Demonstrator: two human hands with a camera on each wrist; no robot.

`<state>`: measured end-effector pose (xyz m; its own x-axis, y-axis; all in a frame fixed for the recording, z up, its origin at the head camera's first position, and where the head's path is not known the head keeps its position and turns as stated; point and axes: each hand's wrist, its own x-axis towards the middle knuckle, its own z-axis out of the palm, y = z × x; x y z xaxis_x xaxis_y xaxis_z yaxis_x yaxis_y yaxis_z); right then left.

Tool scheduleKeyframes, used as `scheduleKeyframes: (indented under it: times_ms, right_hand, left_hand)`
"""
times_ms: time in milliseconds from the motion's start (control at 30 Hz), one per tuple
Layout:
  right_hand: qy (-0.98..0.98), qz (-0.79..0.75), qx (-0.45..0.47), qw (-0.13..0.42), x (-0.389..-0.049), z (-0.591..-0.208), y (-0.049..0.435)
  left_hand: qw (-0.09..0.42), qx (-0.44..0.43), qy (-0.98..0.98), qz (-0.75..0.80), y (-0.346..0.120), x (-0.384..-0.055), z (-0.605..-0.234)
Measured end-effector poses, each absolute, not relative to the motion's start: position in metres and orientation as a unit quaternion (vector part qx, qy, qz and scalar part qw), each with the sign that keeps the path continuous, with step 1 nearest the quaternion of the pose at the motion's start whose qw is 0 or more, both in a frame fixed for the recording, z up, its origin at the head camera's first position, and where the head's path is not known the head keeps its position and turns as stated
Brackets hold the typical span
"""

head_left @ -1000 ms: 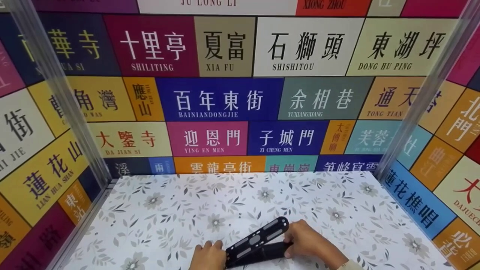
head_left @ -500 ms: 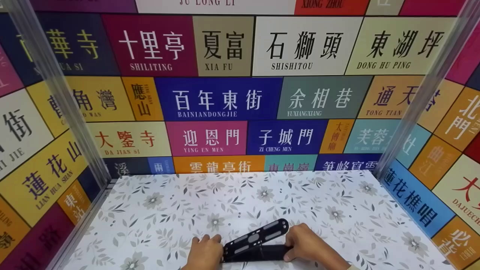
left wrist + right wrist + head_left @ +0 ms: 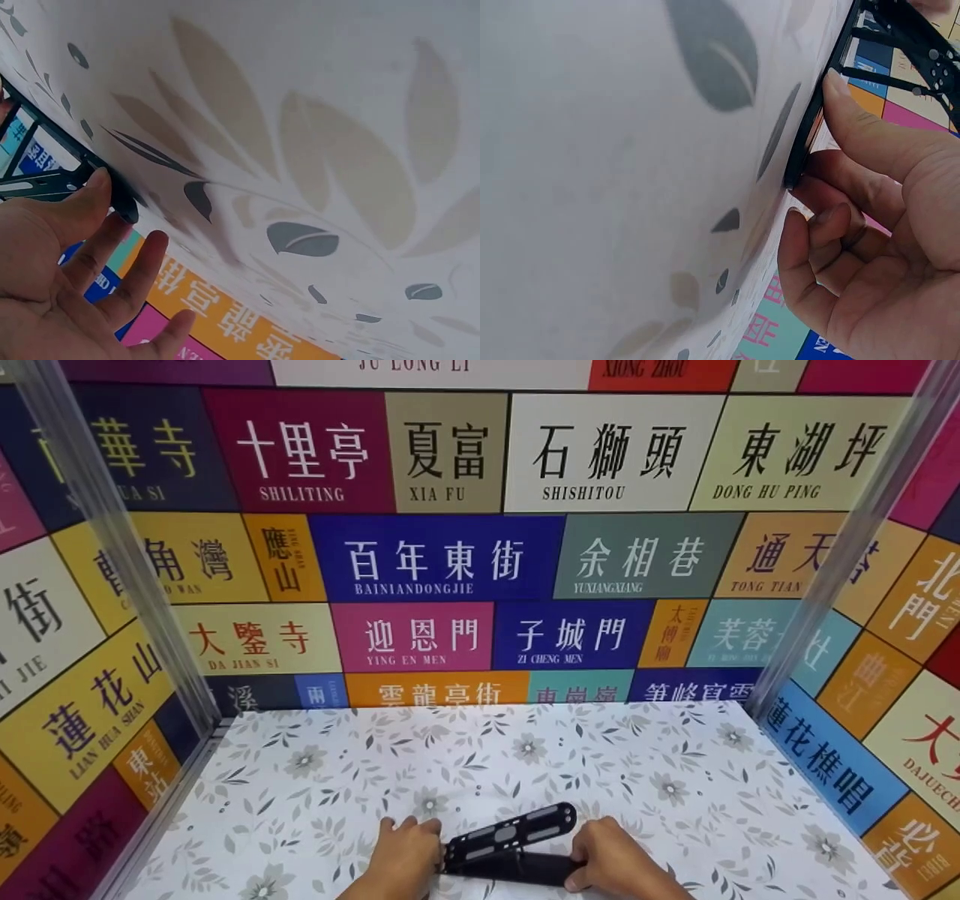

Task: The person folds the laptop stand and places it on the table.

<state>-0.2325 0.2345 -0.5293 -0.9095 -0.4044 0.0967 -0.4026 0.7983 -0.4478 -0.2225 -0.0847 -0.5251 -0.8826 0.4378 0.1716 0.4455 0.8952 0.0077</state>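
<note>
A black folding stand (image 3: 517, 834) with a slotted upper plate sits partly unfolded low in the head view. Its upper plate slopes up to the right over a flat base (image 3: 529, 870), hinged at the left end. My left hand (image 3: 405, 851) grips that hinged end. In the left wrist view, the left thumb and index finger pinch a rounded black end (image 3: 124, 202), and the other fingers spread loosely. The right hand (image 3: 611, 855) pinches the base's right end. Seen from the right wrist, its thumb presses the black edge (image 3: 802, 146) with fingers curled behind; thin struts (image 3: 885, 79) show above.
A white tabletop (image 3: 337, 780) with grey leaves and flowers lies under the hands. Colourful panels with Chinese lettering form the back wall (image 3: 442, 555) and both sides. Clear upright corner strips (image 3: 157, 600) stand at left and right.
The stand's upper plate has tilted down closer to the base. My left hand has shifted slightly left and up in the head view; the right hand keeps its hold on the base end.
</note>
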Motion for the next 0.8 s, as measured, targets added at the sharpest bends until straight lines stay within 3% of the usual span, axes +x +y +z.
scheduleKeyframes:
  times_ms: [133,300,433,800]
  right_hand:
    - [0.95,-0.24,-0.197,0.015,-0.23,-0.529,0.232]
    - [0.942,-0.272,-0.193,0.044,-0.227,-0.529,0.231]
    - [0.94,-0.273,-0.204,0.026,-0.224,-0.53,0.23]
    - [0.948,-0.269,-0.172,0.011,-0.213,-0.528,0.224]
  left_hand:
    - [0.084,-0.243,-0.966,-0.019,-0.088,-0.226,-0.524]
    - [0.12,-0.267,-0.956,-0.027,-0.093,-0.234,-0.527]
    - [0.135,-0.28,-0.95,-0.044,-0.098,-0.24,-0.528]
    - [0.111,-0.282,-0.951,-0.064,-0.101,-0.254,-0.532]
